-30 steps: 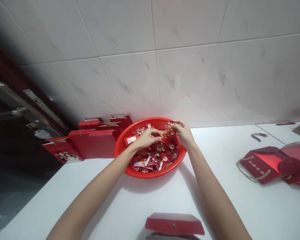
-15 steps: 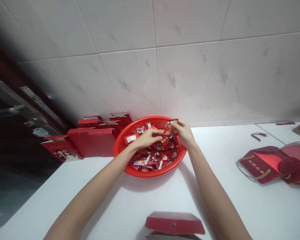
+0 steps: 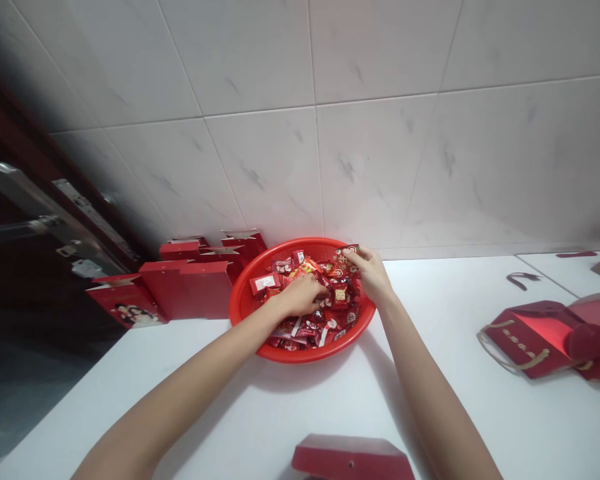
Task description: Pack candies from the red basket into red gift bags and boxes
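A red plastic basket (image 3: 236, 303) full of small wrapped sweets (image 3: 307, 328) stands against the tiled wall. Down among the sweets is my left hand (image 3: 303, 295), its fingers curled and bent into the pile; what they hold, if anything, is hidden. At the basket's right rim, my right hand (image 3: 373, 270) pinches a dark red printed packet (image 3: 347, 260) between thumb and fingers. A gold-printed sweet (image 3: 341, 293) lies on the pile between the two hands.
Several red gift bags (image 3: 205, 288) stand left of the basket, beside a dark door with a metal handle (image 3: 10, 180). Another red box (image 3: 353, 457) is at the near edge. Red handled boxes (image 3: 525, 337) and a dark ribbon (image 3: 523, 279) lie on the right.
My left hand has dropped deeper into the sweets, and its fingers have curled. The right hand stays at the rim with the packet. The whole view has shifted slightly.
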`<state>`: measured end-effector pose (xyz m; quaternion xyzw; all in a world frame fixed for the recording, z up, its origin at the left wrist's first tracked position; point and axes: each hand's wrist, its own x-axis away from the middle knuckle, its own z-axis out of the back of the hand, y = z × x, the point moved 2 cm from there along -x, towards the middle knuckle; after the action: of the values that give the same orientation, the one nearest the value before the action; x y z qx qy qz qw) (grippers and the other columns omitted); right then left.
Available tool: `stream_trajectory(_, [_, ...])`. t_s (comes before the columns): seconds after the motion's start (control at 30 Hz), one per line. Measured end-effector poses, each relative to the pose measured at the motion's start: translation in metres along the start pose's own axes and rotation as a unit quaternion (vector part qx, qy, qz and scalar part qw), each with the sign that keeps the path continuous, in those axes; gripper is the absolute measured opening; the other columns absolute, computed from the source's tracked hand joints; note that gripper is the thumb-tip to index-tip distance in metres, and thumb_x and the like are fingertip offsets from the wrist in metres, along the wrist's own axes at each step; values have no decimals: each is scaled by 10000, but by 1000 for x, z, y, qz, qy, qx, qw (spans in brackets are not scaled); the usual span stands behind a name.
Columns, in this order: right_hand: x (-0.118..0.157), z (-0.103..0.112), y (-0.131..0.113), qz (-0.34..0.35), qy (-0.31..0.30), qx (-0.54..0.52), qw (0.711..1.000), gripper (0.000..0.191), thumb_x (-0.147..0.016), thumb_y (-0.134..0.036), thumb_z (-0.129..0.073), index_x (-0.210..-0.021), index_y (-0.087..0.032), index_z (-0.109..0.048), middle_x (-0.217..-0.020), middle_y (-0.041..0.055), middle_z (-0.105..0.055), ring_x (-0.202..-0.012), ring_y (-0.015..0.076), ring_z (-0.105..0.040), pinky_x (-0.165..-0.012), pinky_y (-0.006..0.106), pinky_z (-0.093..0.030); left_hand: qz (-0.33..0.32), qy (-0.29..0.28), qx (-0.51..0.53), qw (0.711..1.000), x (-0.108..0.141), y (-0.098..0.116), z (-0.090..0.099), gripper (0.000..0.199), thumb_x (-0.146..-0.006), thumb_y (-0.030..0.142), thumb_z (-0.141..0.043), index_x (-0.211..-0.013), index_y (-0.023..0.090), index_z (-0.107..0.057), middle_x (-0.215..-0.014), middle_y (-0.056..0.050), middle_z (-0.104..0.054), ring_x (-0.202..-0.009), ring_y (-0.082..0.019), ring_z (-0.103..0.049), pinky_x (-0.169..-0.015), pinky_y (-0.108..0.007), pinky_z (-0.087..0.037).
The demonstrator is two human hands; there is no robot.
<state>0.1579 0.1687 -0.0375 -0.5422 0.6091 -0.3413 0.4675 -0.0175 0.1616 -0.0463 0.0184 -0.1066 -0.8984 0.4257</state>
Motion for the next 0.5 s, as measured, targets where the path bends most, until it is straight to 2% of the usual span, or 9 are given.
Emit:
stream_trajectory(0.1, [0, 0, 0, 2, 9, 4, 1000, 383, -611, -519, -842, -757, -193, -704, -709, 3, -689, -676, 162, -592, -666, 295, -475, 15, -58, -90, 994, 0, 10, 1, 243, -840, 240, -643, -1043, 198, -770, -923, -113, -735, -977, -304, -598, -820, -362, -435])
stream_trajectory(0.2, [0, 0, 1, 2, 10, -1, 1000, 374, -602, -511, -845, -740, -193, -704, -682, -10, -681, -651, 152, -583, -647, 284, -466, 28, -69, -113, 991, -1, 16, 3, 250, -823, 334, -697, -1012, 183, -760, -934, -116, -723, -996, -309, -594, -831, -359, -439])
stream_trajectory(0.27, [-1, -1, 1, 2, 8, -6, 1000, 363, -601, -503, -842, -748, -197, -712, -693, -10, -691, -656, 155, -592, -656, 290, -471, 36, -65, -125, 989, -1, 18, 4, 240, -806, 325, -706, -985, 171, -747, -954, -126, -723, -991, -312, -605, -829, -361, -446])
stream_trajectory(0.37, [-1, -1, 2, 6, 6, -5, 1000, 342, -615, -487, -832, -771, -203, -723, -726, -4, -708, -694, 168, -618, -702, 309, -484, 59, -52, -139, 987, 0, 18, 7, 179, -769, 206, -677, -935, 172, -732, -930, -131, -731, -957, -318, -637, -810, -372, -456])
stream_trajectory(0.5, [-2, -1, 2, 13, 5, 6, 1000, 312, -639, -471, -811, -778, -206, -724, -751, 5, -718, -736, 184, -635, -743, 325, -490, 134, 7, -119, 984, 4, 11, 16, 146, -737, 132, -620, -833, 179, -720, -870, -128, -741, -913, -333, -674, -763, -371, -460])
